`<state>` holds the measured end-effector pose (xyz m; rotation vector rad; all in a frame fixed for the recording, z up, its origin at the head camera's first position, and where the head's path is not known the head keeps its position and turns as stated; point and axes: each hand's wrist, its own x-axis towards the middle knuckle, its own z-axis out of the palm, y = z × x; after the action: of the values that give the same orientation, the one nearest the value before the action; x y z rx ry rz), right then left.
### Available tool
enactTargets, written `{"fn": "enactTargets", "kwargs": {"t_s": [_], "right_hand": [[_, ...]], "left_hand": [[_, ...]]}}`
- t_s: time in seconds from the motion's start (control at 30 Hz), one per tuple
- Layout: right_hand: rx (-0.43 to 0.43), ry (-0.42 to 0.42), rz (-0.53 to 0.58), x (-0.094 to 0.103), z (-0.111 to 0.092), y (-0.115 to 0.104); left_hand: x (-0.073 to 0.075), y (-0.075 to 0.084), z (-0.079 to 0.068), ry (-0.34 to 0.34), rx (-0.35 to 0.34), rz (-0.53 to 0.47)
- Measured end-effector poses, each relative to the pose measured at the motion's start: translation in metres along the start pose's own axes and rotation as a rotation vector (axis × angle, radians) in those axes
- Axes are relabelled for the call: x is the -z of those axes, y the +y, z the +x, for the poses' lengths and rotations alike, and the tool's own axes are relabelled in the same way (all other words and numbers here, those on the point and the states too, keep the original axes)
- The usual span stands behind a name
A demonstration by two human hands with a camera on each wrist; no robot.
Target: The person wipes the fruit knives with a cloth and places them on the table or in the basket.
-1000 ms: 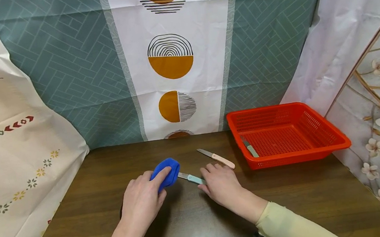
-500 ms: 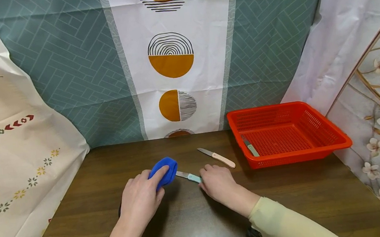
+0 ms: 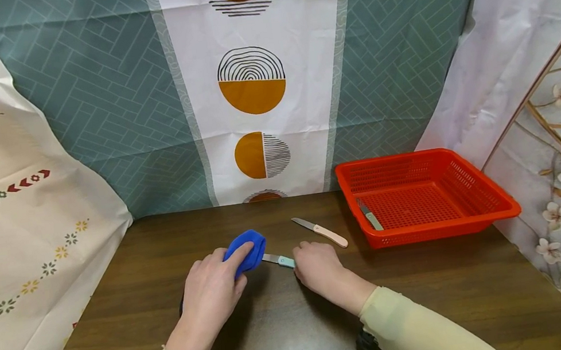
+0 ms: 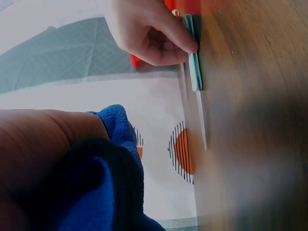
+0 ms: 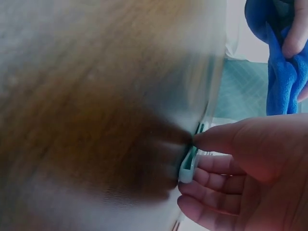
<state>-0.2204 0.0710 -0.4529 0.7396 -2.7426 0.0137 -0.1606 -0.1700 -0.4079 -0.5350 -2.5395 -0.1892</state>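
Note:
My left hand grips a folded blue cloth, held above the table to the left of a small knife with a mint-green handle. The cloth is close to the blade tip in the head view, but the left wrist view shows them apart. On the other side, my right hand pinches the handle between thumb and fingers, hiding its rear end. The blade lies low, close to the wooden surface. Just beyond the right hand lies another knife with a pale pink handle.
A red plastic basket stands at the back right of the wooden table. Inside lies a green-handled utensil with what looks like a fork's head. Patterned cloths hang behind and at both sides.
My right hand has shifted slightly left along the mint-green handle, and its fingers have curled in more. The blue cloth has moved a little left and back again.

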Motion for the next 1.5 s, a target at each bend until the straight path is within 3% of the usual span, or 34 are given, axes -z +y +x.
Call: {"fn": "enactTargets", "kwargs": {"t_s": [0.3, 0.57, 0.77, 1.5], "right_hand": [[-0.031, -0.060, 0.061, 0.007, 0.000, 0.004], [-0.106, -0.200, 0.182, 0.016, -0.008, 0.016], [-0.141, -0.254, 0.194, 0.021, -0.015, 0.024], [-0.185, -0.166, 0.429, 0.042, -0.042, 0.033]], "left_hand": [[0.000, 0.003, 0.006, 0.001, -0.006, 0.000], [0.001, 0.006, 0.012, -0.007, -0.010, 0.000], [0.002, 0.009, 0.015, -0.003, -0.023, 0.000], [0.004, 0.012, 0.013, -0.026, -0.023, -0.002]]}}
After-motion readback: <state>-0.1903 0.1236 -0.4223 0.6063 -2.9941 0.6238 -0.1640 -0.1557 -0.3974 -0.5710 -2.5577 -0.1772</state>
